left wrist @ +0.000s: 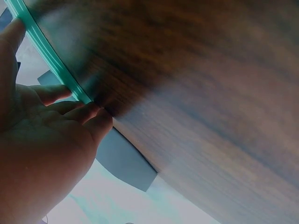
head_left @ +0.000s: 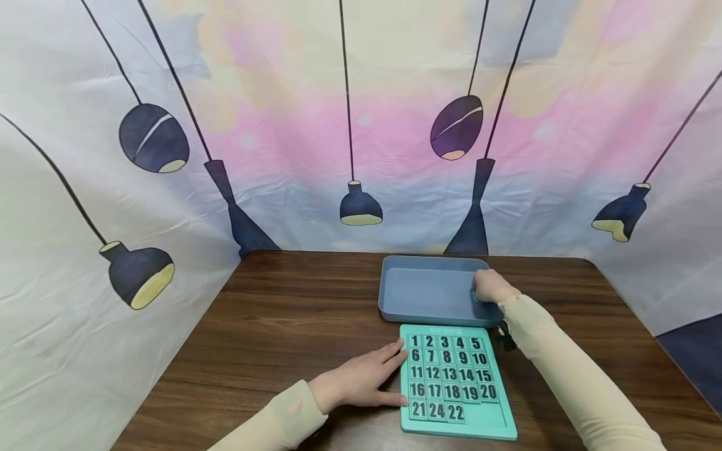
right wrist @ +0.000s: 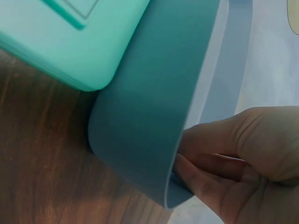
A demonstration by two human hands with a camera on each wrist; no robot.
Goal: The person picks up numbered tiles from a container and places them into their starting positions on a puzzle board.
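A mint-green number board [head_left: 485, 426] lies on the table, its tiles in rows from 1 to 20, then 21, 24 and 22, with a bare stretch at the lower right. My left hand [head_left: 363, 379] rests at its left edge, fingers spread and fingertips touching the rim; the left wrist view shows them along the green edge [left wrist: 51, 60]. Behind the board stands a blue-grey tray [head_left: 429, 291]. Bent fingers of my right hand [head_left: 492, 287] reach into its right end, a teal sliver beneath them. The tray wall [right wrist: 140, 107] hides the fingertips; whether they pinch a tile, I cannot tell.
The dark wood table [head_left: 271, 326] carries the board and tray. A small black object [head_left: 504, 338] shows below my right wrist, beside the board. Behind the table's far edge hangs a cloth backdrop [head_left: 304, 144] printed with lamps.
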